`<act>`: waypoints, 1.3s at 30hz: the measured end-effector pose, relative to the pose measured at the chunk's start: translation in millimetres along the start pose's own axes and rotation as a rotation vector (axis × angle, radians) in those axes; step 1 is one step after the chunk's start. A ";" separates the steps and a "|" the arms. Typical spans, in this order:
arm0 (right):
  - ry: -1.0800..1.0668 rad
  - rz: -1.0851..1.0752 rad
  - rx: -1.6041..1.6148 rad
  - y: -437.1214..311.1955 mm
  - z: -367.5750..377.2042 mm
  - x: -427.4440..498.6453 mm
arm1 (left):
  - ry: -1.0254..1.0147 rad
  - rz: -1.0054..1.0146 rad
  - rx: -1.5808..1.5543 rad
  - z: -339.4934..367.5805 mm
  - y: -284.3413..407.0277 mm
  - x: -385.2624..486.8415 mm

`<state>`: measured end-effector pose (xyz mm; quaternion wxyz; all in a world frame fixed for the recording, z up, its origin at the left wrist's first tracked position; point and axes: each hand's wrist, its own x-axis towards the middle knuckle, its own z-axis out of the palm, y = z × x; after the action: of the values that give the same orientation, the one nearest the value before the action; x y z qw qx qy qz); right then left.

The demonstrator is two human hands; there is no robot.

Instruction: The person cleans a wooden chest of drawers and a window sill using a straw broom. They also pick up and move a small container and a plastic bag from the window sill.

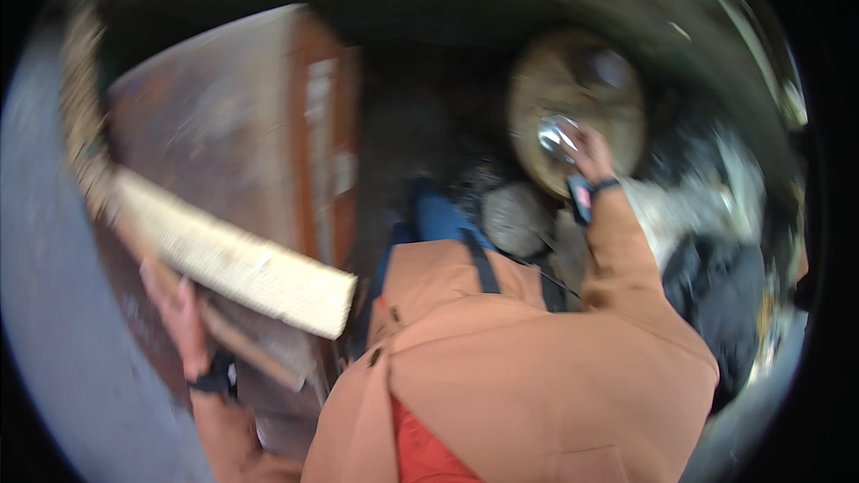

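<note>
Motion blur softens much of the view. At the left, my left hand [176, 312] is on a narrow wooden strip [248, 345], with the thumb and fingers on either side of it. Just beyond the strip lies a long pale-yellow block [235, 255] with a finely textured side. Both are over a worn reddish-brown box-like piece [201, 107]. My right hand [590, 151] reaches forward and pinches a small shiny, silvery object [557, 137], too blurred to name. Under that hand is a round tan surface [530, 97], perhaps a drum or stool top, with a dark item [600, 70] at its far side.
A roundish grey lump [515, 218] sits beside my legs. Crumpled clear plastic [711, 198] and a black bag-like bundle [718, 308] lie at the right. A rough brown rope-like edge [84, 107] runs along the far left. A wrist device [580, 200] is on my right wrist.
</note>
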<state>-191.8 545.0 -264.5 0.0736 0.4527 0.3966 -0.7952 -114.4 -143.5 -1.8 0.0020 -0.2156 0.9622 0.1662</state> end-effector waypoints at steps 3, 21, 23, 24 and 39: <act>-0.200 0.095 -0.149 16.4 56.7 -35.0 | 0.029 0.074 -0.058 -3.4 -3.7 -4.8; -1.392 0.377 -0.814 92.6 310.2 -240.6 | 0.059 -0.119 -0.332 12.5 -16.1 -3.8; -1.388 0.415 -0.843 94.4 315.8 -249.2 | 0.013 -0.172 -0.400 15.4 -18.9 -2.5; -1.392 0.422 -0.854 96.6 318.3 -253.5 | 0.008 -0.200 -0.467 17.1 -19.3 -2.0; -1.256 0.126 -0.987 83.0 316.5 -267.5 | -0.043 -0.134 -1.115 -34.6 -19.9 -68.4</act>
<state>-206.7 203.5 -15.9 0.5198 -0.1429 0.5605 -0.6287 -41.8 -143.3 29.7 -0.0819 -0.2414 0.7125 0.6537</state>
